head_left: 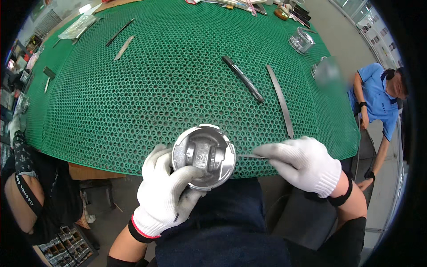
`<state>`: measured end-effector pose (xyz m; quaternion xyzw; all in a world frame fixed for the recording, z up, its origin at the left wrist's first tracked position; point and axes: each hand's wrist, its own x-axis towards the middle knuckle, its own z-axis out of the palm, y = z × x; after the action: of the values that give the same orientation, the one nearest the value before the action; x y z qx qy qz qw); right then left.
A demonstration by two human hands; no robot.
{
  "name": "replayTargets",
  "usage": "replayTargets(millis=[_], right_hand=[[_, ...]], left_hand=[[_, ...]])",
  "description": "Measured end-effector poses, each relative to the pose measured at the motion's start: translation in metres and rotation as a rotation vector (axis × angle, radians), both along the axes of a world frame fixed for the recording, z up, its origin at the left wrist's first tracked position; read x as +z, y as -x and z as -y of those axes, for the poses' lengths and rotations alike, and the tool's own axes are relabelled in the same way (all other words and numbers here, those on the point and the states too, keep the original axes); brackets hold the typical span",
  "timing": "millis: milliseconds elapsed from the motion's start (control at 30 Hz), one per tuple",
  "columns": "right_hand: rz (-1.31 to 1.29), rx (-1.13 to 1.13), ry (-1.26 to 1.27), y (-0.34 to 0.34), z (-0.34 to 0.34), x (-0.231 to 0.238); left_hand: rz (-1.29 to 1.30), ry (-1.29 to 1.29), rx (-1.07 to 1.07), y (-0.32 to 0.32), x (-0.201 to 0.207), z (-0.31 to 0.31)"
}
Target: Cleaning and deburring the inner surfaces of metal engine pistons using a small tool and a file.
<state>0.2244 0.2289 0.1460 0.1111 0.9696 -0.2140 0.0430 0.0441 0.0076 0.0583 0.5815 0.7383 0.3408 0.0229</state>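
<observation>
An engine piston (179, 154) of bare metal is in my white-gloved left hand (162, 193), its hollow underside turned up toward me. The thumb hooks over its near rim and the fingers wrap its left side. My right hand (307, 165), also gloved, pinches a thin metal tool (250, 156) that points left. Its tip reaches the piston's right edge; whether it touches there I cannot tell. Just beyond that hand lies a long flat metal strip, perhaps a file (280, 100). A black marker pen (243, 79) rests farther off to its left.
A green perforated mat (147, 89) covers the table. More pistons (302, 41) stand at the far right. Papers (240, 4), a jar (282, 12), a plastic bag (79, 27) and a thin blade (124, 48) lie farther back. Co-workers sit at right (380, 98) and left (44, 191).
</observation>
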Motion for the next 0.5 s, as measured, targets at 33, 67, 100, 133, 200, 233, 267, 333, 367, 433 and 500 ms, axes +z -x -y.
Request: replayTargets(millis=[33, 67, 100, 133, 200, 233, 267, 333, 367, 433, 500], right_hand=[[-0.029, -0.006, -0.012, 0.004, 0.001, -0.003], [-0.027, -0.011, -0.01, 0.008, 0.001, -0.005], [-0.056, -0.014, -0.059, 0.013, 0.001, -0.006], [-0.085, -0.016, -0.108, 0.015, 0.002, -0.009], [0.022, -0.034, -0.149, 0.011, 0.013, -0.01], [0.074, -0.02, -0.102, 0.007, 0.019, -0.006], [0.127, -0.007, -0.056, 0.006, 0.023, -0.001], [0.183, 0.024, -0.017, 0.004, 0.019, -0.002], [0.079, 0.012, -0.05, 0.005, 0.014, -0.009], [-0.005, -0.024, -0.086, 0.004, 0.014, -0.016], [0.082, -0.016, -0.092, 0.004, 0.028, -0.007]], left_hand=[[-0.017, -0.002, 0.036, -0.001, -0.002, -0.001], [-0.015, 0.0, 0.03, -0.002, -0.001, -0.002], [-0.047, 0.009, 0.042, -0.004, 0.0, -0.002], [-0.079, 0.019, 0.054, -0.005, 0.001, -0.002], [-0.067, 0.024, 0.051, -0.005, 0.001, -0.002], [-0.058, 0.024, 0.047, -0.004, 0.0, -0.003], [-0.056, 0.025, 0.046, -0.004, 0.0, -0.005], [-0.072, 0.032, 0.05, -0.005, 0.0, -0.004], [-0.07, 0.039, 0.05, -0.005, 0.001, -0.004], [-0.085, 0.032, 0.063, -0.005, 0.003, -0.004], [-0.073, 0.034, 0.054, -0.004, 0.002, -0.004]])
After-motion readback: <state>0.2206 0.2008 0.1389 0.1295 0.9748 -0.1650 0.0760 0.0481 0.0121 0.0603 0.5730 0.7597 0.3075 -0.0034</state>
